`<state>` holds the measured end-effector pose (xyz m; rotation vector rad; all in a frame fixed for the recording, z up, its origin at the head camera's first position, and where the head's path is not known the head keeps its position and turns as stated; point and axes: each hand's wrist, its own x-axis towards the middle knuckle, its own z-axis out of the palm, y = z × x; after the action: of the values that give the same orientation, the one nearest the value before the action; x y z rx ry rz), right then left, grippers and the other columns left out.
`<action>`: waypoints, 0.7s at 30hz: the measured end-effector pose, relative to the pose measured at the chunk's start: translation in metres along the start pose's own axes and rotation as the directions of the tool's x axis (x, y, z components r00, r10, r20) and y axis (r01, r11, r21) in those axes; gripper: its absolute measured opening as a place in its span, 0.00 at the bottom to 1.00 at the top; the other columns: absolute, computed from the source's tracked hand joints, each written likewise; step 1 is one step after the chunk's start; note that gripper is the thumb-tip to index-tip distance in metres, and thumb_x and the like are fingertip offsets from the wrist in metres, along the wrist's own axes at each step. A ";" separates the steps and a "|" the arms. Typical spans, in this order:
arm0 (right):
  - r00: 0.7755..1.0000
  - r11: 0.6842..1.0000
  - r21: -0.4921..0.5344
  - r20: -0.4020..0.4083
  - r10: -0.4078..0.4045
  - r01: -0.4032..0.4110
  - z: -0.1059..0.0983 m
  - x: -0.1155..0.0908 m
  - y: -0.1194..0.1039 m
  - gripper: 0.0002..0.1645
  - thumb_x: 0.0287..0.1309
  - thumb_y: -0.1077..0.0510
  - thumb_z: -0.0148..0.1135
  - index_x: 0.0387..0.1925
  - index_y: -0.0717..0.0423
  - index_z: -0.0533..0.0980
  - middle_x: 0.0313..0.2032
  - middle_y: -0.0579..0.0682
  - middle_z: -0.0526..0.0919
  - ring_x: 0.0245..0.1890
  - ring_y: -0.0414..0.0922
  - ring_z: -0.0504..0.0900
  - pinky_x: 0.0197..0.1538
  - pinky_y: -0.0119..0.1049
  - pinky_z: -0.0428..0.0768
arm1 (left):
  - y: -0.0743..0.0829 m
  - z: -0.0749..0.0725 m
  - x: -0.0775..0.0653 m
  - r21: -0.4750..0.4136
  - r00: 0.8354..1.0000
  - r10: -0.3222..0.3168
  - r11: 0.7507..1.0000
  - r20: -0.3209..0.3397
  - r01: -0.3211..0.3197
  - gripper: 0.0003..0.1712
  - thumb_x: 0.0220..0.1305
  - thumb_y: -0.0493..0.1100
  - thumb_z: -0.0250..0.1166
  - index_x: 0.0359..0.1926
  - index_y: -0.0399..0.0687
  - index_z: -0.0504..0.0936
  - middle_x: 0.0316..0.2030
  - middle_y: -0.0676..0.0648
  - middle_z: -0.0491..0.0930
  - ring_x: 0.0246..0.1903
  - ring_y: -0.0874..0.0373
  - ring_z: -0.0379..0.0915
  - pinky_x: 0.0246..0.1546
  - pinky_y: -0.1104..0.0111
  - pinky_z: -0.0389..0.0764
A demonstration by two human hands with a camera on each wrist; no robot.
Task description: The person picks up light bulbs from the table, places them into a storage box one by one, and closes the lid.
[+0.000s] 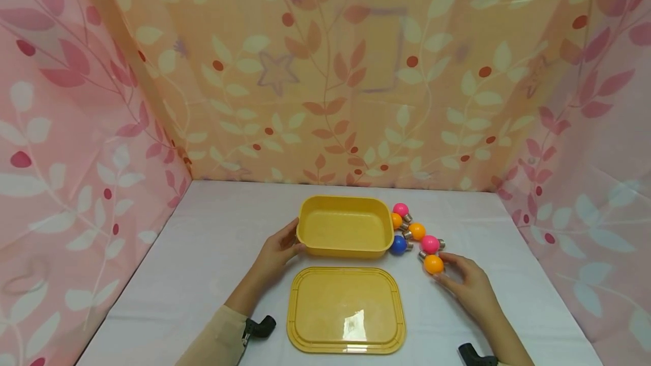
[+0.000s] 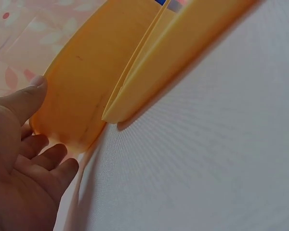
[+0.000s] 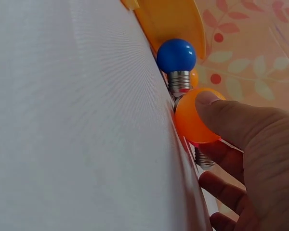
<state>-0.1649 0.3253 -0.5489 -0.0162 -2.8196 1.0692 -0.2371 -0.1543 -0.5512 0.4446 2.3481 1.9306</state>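
Observation:
A yellow plastic box (image 1: 346,250) stands upright and uncovered, its inside bare. At its left end is my left hand (image 1: 278,244), thumb and fingers touching the wall; in the left wrist view the fingers (image 2: 50,156) look loosely bent beside it. My right hand (image 1: 470,284) pinches an orange light bulb (image 1: 434,265) between thumb and index finger, its metal screw base pointing away from me. The other fingers hang loose in the right wrist view. Touching or close to this bulb is a pink bulb (image 1: 429,244). Nearer the box lies a blue bulb (image 1: 398,245).
A yellow lid (image 1: 346,309) lies flat in front of the box. Two more orange bulbs (image 1: 417,231) and another pink bulb (image 1: 400,209) lie close together at the box's right end. Patterned cloth (image 1: 325,72) walls in the white table (image 1: 203,275) at the back and sides.

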 end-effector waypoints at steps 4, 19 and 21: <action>1.000 1.000 -0.008 -0.015 -0.011 0.011 0.001 0.001 0.001 0.34 0.56 0.48 0.77 0.61 0.56 0.79 0.59 0.59 0.82 0.63 0.61 0.74 0.66 0.69 0.68 | -0.001 0.001 0.000 -0.013 1.000 0.008 1.000 0.002 -0.008 0.46 0.64 0.47 0.72 0.79 0.54 0.61 0.77 0.51 0.62 0.75 0.53 0.61 0.68 0.72 0.69; 1.000 1.000 -0.012 0.009 -0.012 0.013 0.000 -0.002 -0.003 0.33 0.56 0.43 0.77 0.59 0.54 0.80 0.57 0.55 0.83 0.61 0.57 0.76 0.67 0.67 0.71 | -0.002 0.001 0.002 -0.082 1.000 -0.010 0.997 0.007 0.010 0.47 0.64 0.43 0.73 0.79 0.51 0.61 0.77 0.50 0.62 0.73 0.56 0.64 0.65 0.74 0.72; 1.000 1.000 -0.017 0.007 -0.014 0.014 -0.002 -0.004 -0.005 0.33 0.56 0.41 0.76 0.59 0.52 0.80 0.57 0.55 0.82 0.61 0.57 0.75 0.66 0.67 0.70 | -0.003 0.001 0.003 -0.092 1.000 -0.010 0.996 0.013 0.011 0.47 0.64 0.42 0.72 0.79 0.51 0.61 0.77 0.49 0.62 0.73 0.56 0.63 0.65 0.75 0.72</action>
<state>-0.1608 0.3229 -0.5445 0.0059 -2.8307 1.0450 -0.2397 -0.1530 -0.5539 0.4344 2.2380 2.0151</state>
